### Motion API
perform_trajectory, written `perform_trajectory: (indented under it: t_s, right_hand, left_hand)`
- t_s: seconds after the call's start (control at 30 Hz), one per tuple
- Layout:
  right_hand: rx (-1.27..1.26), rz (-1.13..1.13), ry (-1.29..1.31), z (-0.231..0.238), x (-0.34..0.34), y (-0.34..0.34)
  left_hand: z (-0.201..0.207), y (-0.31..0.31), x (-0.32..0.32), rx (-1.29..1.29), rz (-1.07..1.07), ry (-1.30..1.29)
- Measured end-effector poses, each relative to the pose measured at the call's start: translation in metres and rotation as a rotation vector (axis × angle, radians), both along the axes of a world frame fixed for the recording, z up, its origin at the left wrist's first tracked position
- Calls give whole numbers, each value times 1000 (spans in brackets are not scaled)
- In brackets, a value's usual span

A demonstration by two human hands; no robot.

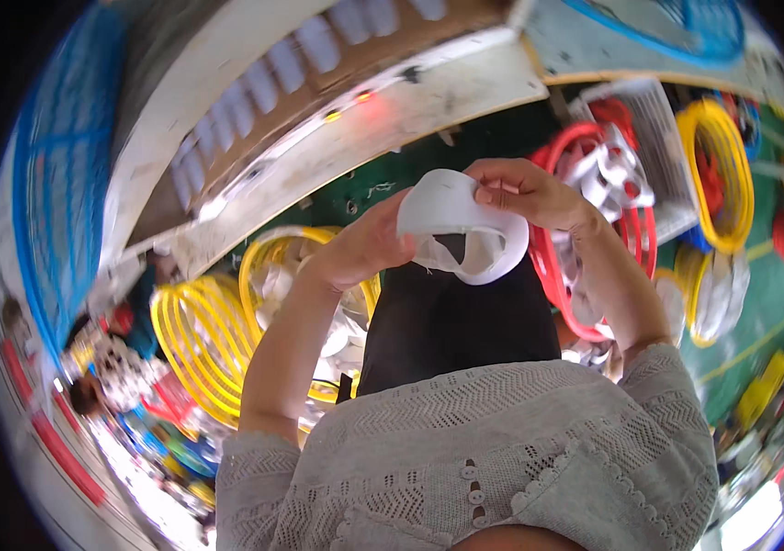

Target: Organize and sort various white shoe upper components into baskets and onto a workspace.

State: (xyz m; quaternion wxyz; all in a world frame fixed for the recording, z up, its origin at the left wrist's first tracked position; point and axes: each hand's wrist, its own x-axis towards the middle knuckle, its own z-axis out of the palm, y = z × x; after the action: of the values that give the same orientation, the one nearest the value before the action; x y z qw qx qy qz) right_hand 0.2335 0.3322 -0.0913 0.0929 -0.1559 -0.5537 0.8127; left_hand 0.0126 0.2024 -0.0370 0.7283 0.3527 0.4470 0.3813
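Both hands' fingers [493, 195] pinch white plastic ring [462, 225] — closed.

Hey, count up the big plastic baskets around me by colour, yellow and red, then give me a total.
Yellow baskets: 3 — lower left, behind the left arm, upper right
Red baskets: 1 — beside the right hand
Total: 4

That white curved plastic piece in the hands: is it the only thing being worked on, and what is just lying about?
In hand:
- white curved plastic piece, gripped by the left hand and right hand

Lying about:
- yellow plastic hoops, lower left
- red plastic hoop with white moulded parts
- white slatted crate
- yellow ring, right
- pale workbench edge above
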Motion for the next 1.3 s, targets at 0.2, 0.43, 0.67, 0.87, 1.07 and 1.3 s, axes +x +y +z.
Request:
perform_trajectory:
  t_s: [0.2,0.43,0.67,0.87,1.07,1.3]
  right_hand:
    - [324,358,-93,36,-105,5]
    - [965,364,432,81,-220,-46]
    - [1278,568,750,94,-256,-99]
    - [1299,767,904,102,-289,-114]
    - [1031,938,787,96,-304,-117]
    - [769,724,400,86,-310,-106]
  left_hand:
    - [8,-79,-46,-43,507,-208]
    - [26,-150,-37,-61,770,-255]
    - [26,-189,-41,10,1043,-23]
    - [20,-207,-53,-36,1052,77]
    - [20,-215,-67,-93,858,228]
    - [7,-209,-75,74,1018,92]
